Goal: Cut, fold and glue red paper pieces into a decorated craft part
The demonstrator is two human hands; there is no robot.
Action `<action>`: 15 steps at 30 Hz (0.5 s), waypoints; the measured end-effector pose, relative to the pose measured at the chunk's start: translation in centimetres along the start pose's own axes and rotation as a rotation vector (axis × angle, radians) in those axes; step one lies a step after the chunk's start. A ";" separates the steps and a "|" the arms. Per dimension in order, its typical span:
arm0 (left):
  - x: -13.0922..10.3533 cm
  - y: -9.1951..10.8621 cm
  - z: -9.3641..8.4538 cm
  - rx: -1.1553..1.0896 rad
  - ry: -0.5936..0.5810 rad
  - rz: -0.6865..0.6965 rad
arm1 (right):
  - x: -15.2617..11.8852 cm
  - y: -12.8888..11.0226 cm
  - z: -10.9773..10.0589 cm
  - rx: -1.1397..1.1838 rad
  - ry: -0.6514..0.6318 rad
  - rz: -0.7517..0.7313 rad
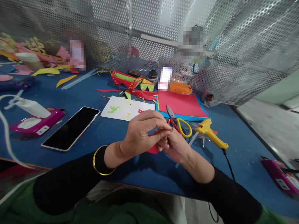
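My left hand (142, 130) arches over with thumb and index finger pinched together, their tips meeting my right hand (176, 144). Whatever lies between those fingertips is too small to make out. The fingers of my right hand are curled in, and their grip is mostly hidden. Below the hands shows a bit of red paper (153, 150); whether a hand holds it is unclear. Just behind them is a white card (116, 107) with green, yellow and red cut-out bits. Scissors with yellow and red handles (184, 127) lie beyond my right hand, near a yellow glue gun (209, 132).
A phone (72, 127) and a magenta power strip (39, 121) lie on the left. Red sheets (179, 104) over blue ones are at the back, beside red and green paper glasses (126, 81). Perforated metal panels (151, 31) border the blue table (112, 133).
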State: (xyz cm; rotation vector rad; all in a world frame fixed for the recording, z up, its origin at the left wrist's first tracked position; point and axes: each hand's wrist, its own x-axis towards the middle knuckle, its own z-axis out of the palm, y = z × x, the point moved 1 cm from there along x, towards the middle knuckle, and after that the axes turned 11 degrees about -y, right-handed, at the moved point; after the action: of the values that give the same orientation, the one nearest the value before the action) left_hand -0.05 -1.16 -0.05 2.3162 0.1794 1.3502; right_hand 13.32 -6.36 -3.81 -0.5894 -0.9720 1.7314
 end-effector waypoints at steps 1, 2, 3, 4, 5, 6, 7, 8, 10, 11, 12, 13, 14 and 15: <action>0.0 0.0 0.0 0.013 0.001 0.003 | 0.0 0.0 0.0 0.000 0.007 0.001; -0.1 0.0 0.0 0.025 0.000 0.004 | 0.1 0.0 0.1 0.002 0.011 -0.001; -0.1 0.0 0.1 0.030 0.001 0.006 | 0.1 0.0 0.1 0.006 0.013 -0.004; -0.1 0.0 0.1 0.028 0.006 0.008 | 0.1 -0.1 0.2 0.011 0.012 -0.008; -0.1 0.0 0.1 0.019 0.014 0.008 | 0.1 -0.1 0.2 0.013 0.007 -0.010; -0.1 0.0 0.1 0.005 0.022 0.002 | 0.1 -0.1 0.2 0.013 0.002 -0.010; -0.1 -0.1 0.0 -0.009 0.027 -0.011 | 0.0 -0.1 0.2 0.009 -0.004 -0.010; -0.1 -0.1 0.0 -0.019 0.026 -0.026 | 0.0 -0.1 0.2 -0.001 -0.009 -0.009; -0.1 -0.1 0.1 -0.026 0.003 -0.060 | -0.1 0.0 0.1 -0.023 -0.014 -0.005; -0.1 -0.2 0.1 -0.028 -0.012 -0.072 | -0.1 0.0 0.0 -0.031 -0.013 -0.004; -0.1 -0.2 0.1 -0.029 -0.024 -0.079 | -0.1 0.1 0.0 -0.034 -0.007 -0.003; -0.1 -0.2 0.0 -0.029 -0.030 -0.082 | -0.1 0.1 -0.1 -0.031 0.000 -0.001; -0.1 -0.2 0.0 -0.027 -0.033 -0.082 | -0.1 0.1 -0.1 -0.024 0.010 0.001; -0.1 -0.2 0.0 -0.024 -0.034 -0.078 | -0.1 0.1 -0.2 -0.015 0.020 0.002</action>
State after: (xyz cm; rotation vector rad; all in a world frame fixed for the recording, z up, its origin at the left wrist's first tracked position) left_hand -0.04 -1.02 -0.23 2.2862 0.2390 1.2677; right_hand 13.44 -6.45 -3.98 -0.6162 -0.9711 1.7185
